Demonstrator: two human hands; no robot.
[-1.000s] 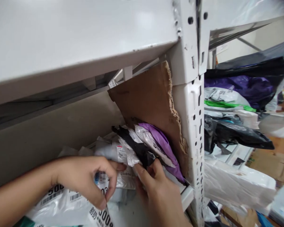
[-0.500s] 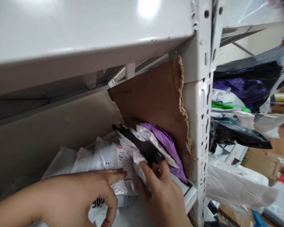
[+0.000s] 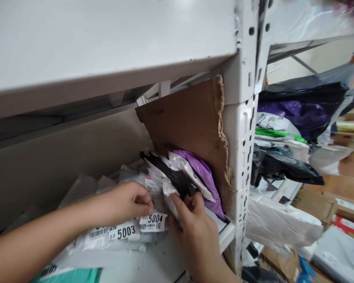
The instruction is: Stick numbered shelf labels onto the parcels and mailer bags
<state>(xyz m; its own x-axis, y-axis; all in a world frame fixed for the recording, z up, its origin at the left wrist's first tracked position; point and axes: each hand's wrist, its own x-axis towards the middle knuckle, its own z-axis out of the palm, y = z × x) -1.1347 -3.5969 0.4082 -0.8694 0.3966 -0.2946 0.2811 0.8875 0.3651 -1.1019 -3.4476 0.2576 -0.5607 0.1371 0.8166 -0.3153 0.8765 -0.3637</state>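
On the shelf [image 3: 162, 263], plastic parcels stand in a leaning row. My right hand [image 3: 193, 226] is closed around the front end of a black plastic mailing bag [image 3: 172, 175], which leans among white ones. A purple mailing bag [image 3: 205, 169] rests to its right, against brown cardboard. My left hand [image 3: 132, 202] is to the left, its fingers curled in; whatever they grip is hidden. Just under those fingertips shows a white label reading 5004 [image 3: 153, 222]. A label reading 5003 [image 3: 125, 232] is beside it, on clear and pale parcels partly covered by my left forearm.
A torn cardboard sheet [image 3: 191, 114] stands as a divider beside the perforated white post [image 3: 243, 157]. Close overhead is the upper shelf's edge [image 3: 112, 84]. More bagged parcels [image 3: 289, 169] fill the rack at right. A green parcel [image 3: 70, 275] lies at the lower left.
My left hand has lifted off the parcel fronts and curled its fingers, uncovering the number labels. My right hand stays at the black mailing bag. The view has shifted slightly.
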